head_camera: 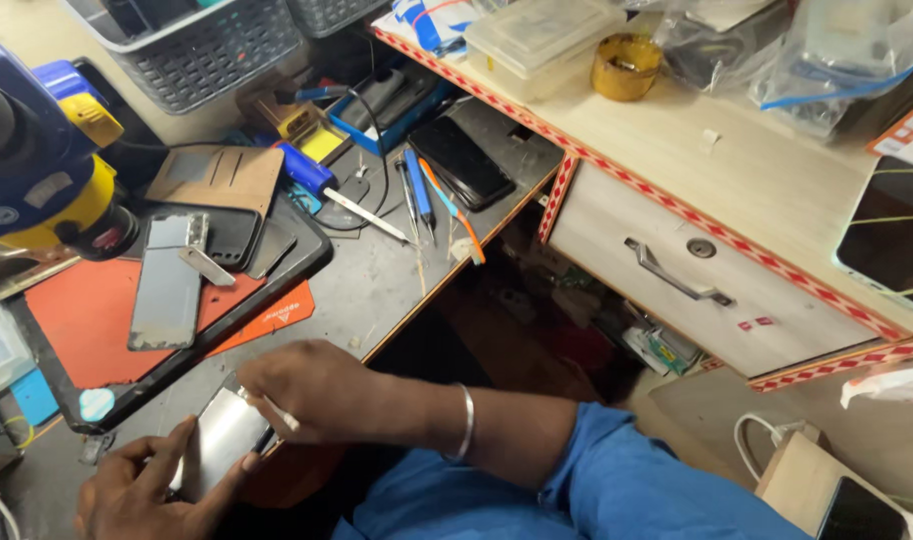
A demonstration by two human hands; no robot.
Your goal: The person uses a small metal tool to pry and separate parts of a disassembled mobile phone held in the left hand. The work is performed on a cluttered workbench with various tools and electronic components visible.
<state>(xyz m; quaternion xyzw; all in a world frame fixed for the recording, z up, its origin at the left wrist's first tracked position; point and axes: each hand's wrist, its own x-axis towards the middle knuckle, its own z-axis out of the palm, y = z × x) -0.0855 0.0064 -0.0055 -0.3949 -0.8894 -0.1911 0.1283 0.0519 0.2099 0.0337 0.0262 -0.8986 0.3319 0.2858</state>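
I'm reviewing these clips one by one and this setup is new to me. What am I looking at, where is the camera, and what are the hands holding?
There is no machine here: a person works with bare hands, filmed by a camera on their head looking down at a cluttered bench. The left hand steadies a flat silvery phone panel. The right hand pinches a thin pale tool against the panel's edge. Behind lie an orange mat carrying another phone, a blue-handled screwdriver, tweezers and a black phone. A closed drawer is at right.

Both hands (307, 390) on phone panel (222, 440)
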